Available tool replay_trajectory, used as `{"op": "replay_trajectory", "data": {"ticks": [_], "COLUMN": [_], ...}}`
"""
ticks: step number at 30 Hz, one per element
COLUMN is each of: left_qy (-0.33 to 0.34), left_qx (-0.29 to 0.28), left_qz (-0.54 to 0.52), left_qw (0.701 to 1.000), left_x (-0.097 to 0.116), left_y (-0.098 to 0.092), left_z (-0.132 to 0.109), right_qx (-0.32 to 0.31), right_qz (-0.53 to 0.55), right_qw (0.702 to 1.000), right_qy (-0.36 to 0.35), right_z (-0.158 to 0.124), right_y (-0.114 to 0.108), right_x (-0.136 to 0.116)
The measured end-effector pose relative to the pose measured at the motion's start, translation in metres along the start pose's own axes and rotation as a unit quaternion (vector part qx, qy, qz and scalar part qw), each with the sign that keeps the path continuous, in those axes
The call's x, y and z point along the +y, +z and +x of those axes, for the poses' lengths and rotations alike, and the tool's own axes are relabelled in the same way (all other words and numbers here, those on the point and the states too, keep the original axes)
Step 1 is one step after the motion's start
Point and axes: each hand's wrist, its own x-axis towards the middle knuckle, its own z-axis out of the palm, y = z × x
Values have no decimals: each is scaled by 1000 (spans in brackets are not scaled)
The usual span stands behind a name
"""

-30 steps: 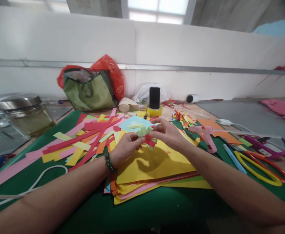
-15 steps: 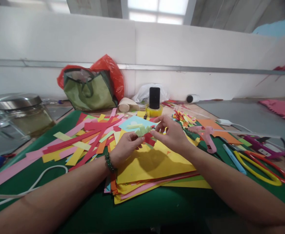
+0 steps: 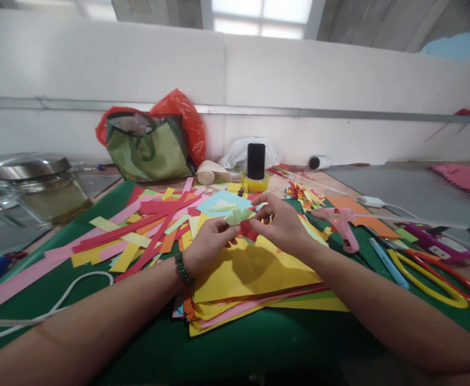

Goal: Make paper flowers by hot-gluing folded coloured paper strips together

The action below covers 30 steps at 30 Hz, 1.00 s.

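Note:
Between my hands is a pale green paper flower (image 3: 238, 216), its cut petals spread upward. My left hand (image 3: 211, 239) pinches it from the left with thumb and fingertips. My right hand (image 3: 280, 222) is curled at its right side, thumb and index finger by the petals; whether they grip it is hard to see. Under both hands lies a stack of yellow paper (image 3: 235, 279) with other coloured sheets below. A light blue sheet (image 3: 208, 201) with pale green strips on it lies just behind the flower, and a red paper piece (image 3: 249, 231) shows beneath it.
Coloured paper strips (image 3: 138, 225) are heaped on the left. To the right lie a pink glue gun (image 3: 343, 225), a light blue pen (image 3: 388, 262) and scissors (image 3: 430, 273). A phone (image 3: 256, 161) stands in a yellow tape roll (image 3: 255, 184). A glass jar (image 3: 53, 193) stands far left.
The green paper flower has turned slightly in my fingers, its petals now fanning more upward. My right fingers have shifted a little around its edge; the view has moved slightly.

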Motion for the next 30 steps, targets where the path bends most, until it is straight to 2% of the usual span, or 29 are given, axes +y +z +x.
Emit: {"op": "replay_trajectory", "data": {"ticks": [7, 13, 17, 20, 23, 30], "left_qy": [1, -12, 0, 11, 20, 23], "left_qx": [11, 14, 3, -13, -28, -46], "left_qz": [2, -12, -22, -20, -20, -23], "left_qw": [1000, 1000, 1000, 1000, 999, 998], "left_x": [-1, 0, -2, -2, -1, -3], "left_y": [0, 0, -1, -1, -1, 0], "left_z": [0, -1, 0, 0, 0, 1], "right_qx": [20, 14, 31, -24, -100, -106], "right_qz": [-24, -39, 15, 112, 147, 182], "right_qw": [1000, 999, 999, 992, 978, 970], "right_qy": [2, -4, 0, 51, 108, 117], "right_z": [-2, 0, 6, 9, 9, 9], "right_y": [3, 2, -3, -3, 0, 9], "right_x": [0, 2, 5, 6, 5, 7]}}
